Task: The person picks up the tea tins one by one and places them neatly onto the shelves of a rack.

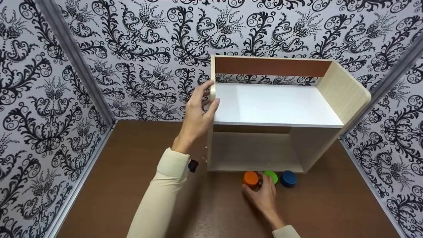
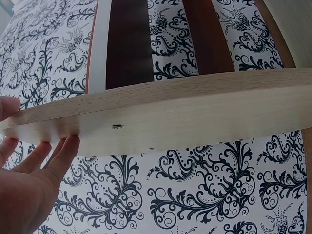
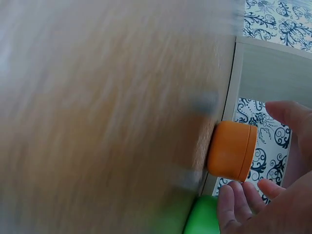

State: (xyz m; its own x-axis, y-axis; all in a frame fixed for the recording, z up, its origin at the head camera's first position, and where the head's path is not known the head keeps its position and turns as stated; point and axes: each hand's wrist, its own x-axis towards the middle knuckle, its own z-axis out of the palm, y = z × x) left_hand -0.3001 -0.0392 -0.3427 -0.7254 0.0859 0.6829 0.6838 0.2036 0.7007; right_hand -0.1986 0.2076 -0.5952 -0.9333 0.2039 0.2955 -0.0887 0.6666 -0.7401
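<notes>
In the head view, the side panel (image 1: pixel 212 70) of the shelf unit (image 1: pixel 277 102) is held between thumb and fingers by the left grip (image 1: pixel 197 115), probably for steadiness. The orange jar (image 1: pixel 251 178) is stood on the worktop (image 1: pixel 330 205) before it, beside the green jar (image 1: pixel 271 176) and blue jar (image 1: pixel 288 178), presumably for easy reach.

In the left wrist view, the panel is pinched.

In the right wrist view, the right grip (image 3: pixel 278 204) is spread loosely about the orange jar; contact cannot be told.

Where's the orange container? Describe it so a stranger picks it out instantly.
Find the two-level shelf unit. By its bottom front edge, the orange container is leftmost of three in the head view. Its colour sets it apart from the green container and blue container.
</notes>
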